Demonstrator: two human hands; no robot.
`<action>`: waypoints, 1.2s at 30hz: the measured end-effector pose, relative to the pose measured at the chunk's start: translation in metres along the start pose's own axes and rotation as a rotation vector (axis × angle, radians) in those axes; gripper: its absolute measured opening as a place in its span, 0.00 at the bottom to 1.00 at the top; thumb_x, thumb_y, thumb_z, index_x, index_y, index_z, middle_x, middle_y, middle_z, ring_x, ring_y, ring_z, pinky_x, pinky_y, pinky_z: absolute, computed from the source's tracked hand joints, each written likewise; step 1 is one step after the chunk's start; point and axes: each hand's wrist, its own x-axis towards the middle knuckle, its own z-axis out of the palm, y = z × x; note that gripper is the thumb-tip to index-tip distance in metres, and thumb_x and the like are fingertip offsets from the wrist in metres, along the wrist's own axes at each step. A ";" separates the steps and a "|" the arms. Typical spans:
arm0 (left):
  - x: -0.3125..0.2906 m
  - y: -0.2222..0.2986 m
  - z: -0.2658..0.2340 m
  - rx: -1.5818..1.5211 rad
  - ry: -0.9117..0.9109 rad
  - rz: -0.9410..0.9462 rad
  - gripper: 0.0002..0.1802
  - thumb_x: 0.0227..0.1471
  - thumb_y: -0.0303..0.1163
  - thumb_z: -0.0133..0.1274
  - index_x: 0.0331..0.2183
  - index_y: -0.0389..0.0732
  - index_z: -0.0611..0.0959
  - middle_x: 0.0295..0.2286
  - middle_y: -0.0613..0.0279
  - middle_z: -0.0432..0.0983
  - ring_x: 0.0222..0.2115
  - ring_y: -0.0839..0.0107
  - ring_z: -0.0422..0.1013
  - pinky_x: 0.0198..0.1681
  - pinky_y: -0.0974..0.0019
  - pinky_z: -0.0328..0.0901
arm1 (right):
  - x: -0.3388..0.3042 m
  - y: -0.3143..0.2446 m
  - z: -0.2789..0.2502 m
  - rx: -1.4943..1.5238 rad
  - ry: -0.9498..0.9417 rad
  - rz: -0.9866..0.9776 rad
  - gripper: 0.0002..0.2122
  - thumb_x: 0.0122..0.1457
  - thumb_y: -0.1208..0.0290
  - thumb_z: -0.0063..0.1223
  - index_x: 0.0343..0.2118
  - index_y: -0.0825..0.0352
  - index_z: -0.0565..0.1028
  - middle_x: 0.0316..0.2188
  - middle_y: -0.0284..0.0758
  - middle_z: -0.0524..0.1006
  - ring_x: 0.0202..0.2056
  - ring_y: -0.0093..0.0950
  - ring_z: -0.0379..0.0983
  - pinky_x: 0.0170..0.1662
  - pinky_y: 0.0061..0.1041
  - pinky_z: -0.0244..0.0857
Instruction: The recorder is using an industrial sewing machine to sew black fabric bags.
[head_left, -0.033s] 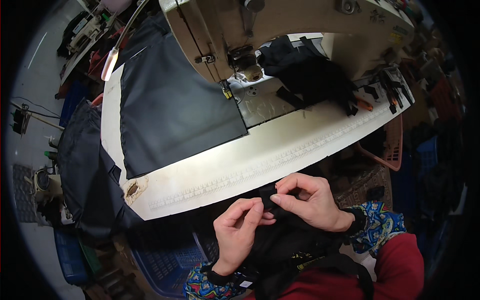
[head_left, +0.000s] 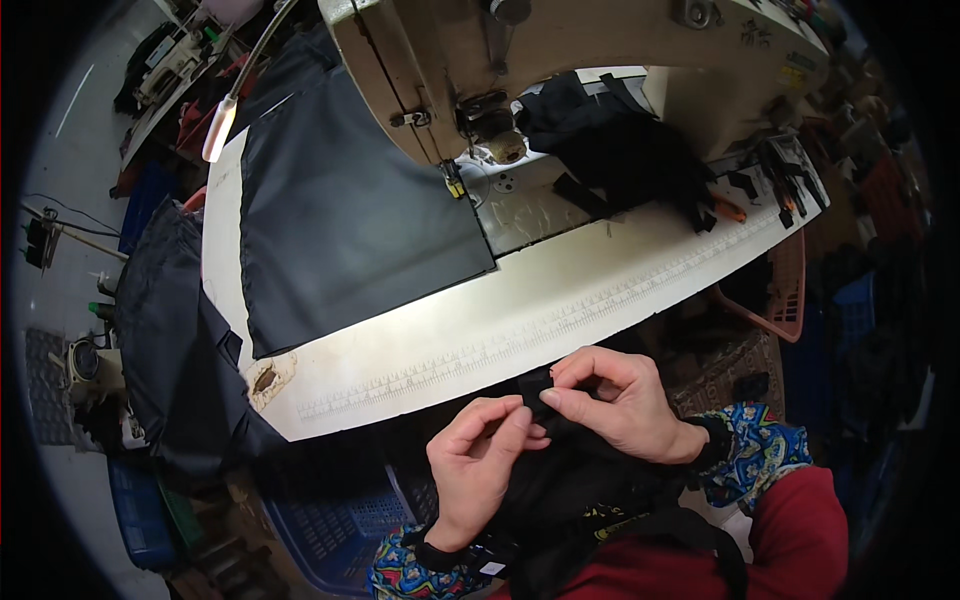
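Nothing has clearly moved since the earlier frame. Head view: you have a small black fabric piece (head_left: 538, 388) between your hands, just in front of the near edge of the desk (head_left: 540, 300). Your right hand (head_left: 625, 405) has its grip closed on it between thumb and forefinger; your left hand (head_left: 472, 465) pinches its left side with thumb and fingertips. On the desk ahead, a broad black fabric panel (head_left: 350, 230) reaches the presser foot (head_left: 454, 186) of the sewing machine (head_left: 590, 45), and black fabric scraps (head_left: 620, 150) lie heaped under the machine's arm
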 end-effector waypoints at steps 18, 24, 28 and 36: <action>0.076 0.041 -0.035 1.041 -0.193 0.626 0.08 0.47 0.20 0.62 0.33 0.35 0.84 0.25 0.58 0.77 0.23 0.65 0.76 0.26 0.66 0.70 | 0.154 -0.010 -0.022 -1.137 -0.243 -0.989 0.06 0.47 0.73 0.59 0.24 0.65 0.72 0.28 0.32 0.70 0.32 0.31 0.74 0.33 0.30 0.70; 0.137 0.053 -0.032 1.724 -0.261 1.279 0.12 0.45 0.23 0.56 0.35 0.32 0.81 0.26 0.63 0.68 0.27 0.72 0.69 0.25 0.70 0.67 | 0.161 -0.017 -0.023 -0.753 -0.176 -0.723 0.04 0.61 0.74 0.53 0.35 0.68 0.76 0.34 0.37 0.76 0.32 0.40 0.77 0.36 0.35 0.72; 0.164 0.051 -0.037 1.807 -0.210 1.252 0.11 0.44 0.25 0.58 0.35 0.35 0.82 0.26 0.65 0.66 0.28 0.73 0.69 0.28 0.69 0.67 | 0.148 -0.011 -0.034 -0.946 -0.113 -0.622 0.09 0.59 0.75 0.52 0.41 0.67 0.78 0.34 0.37 0.76 0.34 0.38 0.77 0.39 0.35 0.72; 0.154 0.051 -0.032 1.541 -0.117 1.061 0.16 0.41 0.25 0.65 0.37 0.40 0.82 0.32 0.62 0.70 0.33 0.65 0.70 0.36 0.62 0.67 | 0.138 0.004 -0.031 -1.493 -0.138 -0.933 0.11 0.55 0.68 0.53 0.39 0.61 0.81 0.34 0.29 0.73 0.42 0.27 0.70 0.41 0.27 0.65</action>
